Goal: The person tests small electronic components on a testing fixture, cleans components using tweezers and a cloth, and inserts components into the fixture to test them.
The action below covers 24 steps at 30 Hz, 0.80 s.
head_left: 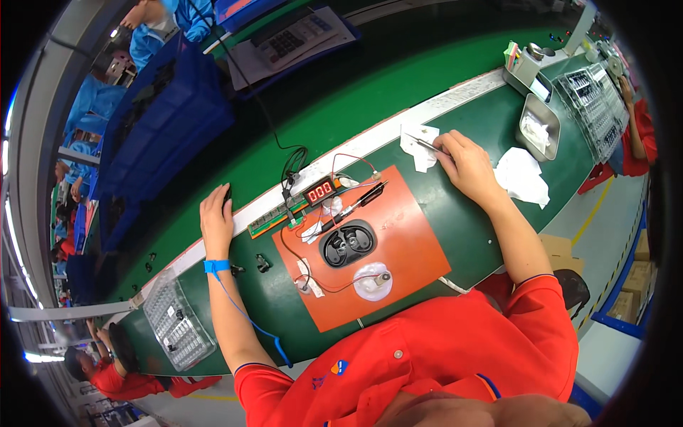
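At the belt's white edge, my left hand [217, 217] is closed around a small black piece [228, 193] that shows beside the fingers. My right hand [466, 167] grips slim metal tweezers [425, 144], their tip over a white wipe [420, 158]. Between the hands lies an orange-red mat [409, 235]. On it sits a black charging case [348, 243] with its two earphones inside. Behind the case are a black pen-like tool [356, 205] and a red-digit meter [319, 191] wired to a green circuit board [277, 215]. A blue wrist strap [217, 266] circles my left wrist.
Black earphone parts [263, 263] lie left of the mat. Clear trays stand at left [178, 324] and right [590, 107]. A metal tin [538, 128] and a crumpled wipe [523, 176] are at right. Blue crates [167, 121] stand beyond the green belt [377, 107]. Other people sit nearby.
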Each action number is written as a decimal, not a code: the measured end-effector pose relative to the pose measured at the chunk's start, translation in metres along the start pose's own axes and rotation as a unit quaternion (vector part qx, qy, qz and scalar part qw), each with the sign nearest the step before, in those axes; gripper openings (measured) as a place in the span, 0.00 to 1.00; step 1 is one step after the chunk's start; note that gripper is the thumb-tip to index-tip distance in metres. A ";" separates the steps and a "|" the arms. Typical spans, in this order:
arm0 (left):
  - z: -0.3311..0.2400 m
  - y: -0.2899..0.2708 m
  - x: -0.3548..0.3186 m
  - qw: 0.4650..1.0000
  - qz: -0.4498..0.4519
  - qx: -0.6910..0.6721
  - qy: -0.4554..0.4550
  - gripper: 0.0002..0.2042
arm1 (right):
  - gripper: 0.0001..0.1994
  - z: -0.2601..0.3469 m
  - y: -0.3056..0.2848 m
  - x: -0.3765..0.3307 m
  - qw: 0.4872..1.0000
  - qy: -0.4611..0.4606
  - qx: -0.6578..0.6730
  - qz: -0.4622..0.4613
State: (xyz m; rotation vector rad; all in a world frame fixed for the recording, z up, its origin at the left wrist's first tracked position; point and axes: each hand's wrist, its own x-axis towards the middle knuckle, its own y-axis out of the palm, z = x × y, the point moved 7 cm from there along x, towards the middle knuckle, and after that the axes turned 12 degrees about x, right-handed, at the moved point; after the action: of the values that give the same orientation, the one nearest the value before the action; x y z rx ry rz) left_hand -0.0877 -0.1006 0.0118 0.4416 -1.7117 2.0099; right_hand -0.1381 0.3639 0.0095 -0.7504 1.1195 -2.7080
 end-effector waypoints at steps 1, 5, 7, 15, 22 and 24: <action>0.007 0.008 -0.002 0.999 0.022 -0.021 -0.017 0.12 | 0.06 -0.001 -0.002 -0.001 1.000 0.009 0.008 -0.004; 0.025 0.017 -0.014 0.993 0.024 -0.090 -0.066 0.11 | 0.07 0.001 -0.019 0.000 0.998 0.018 -0.055 -0.014; 0.031 0.009 -0.021 0.985 0.030 -0.122 -0.116 0.10 | 0.07 0.000 -0.024 -0.002 0.997 0.024 -0.073 -0.011; 0.083 0.020 -0.086 0.859 -0.030 -0.395 -0.325 0.11 | 0.06 0.000 -0.004 0.013 0.989 0.027 -0.143 0.042; 0.086 0.024 -0.093 0.843 -0.026 -0.411 -0.345 0.13 | 0.10 0.017 0.063 0.070 0.984 -0.048 -0.160 0.060; 0.088 0.026 -0.095 0.842 -0.020 -0.413 -0.347 0.14 | 0.10 0.026 0.072 0.070 0.985 -0.085 -0.131 0.073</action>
State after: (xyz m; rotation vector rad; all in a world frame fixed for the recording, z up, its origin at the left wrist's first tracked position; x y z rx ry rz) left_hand -0.0263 -0.2033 -0.0439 0.9269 -2.7327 0.9023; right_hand -0.1925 0.2751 0.0033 -0.8783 1.4420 -2.3542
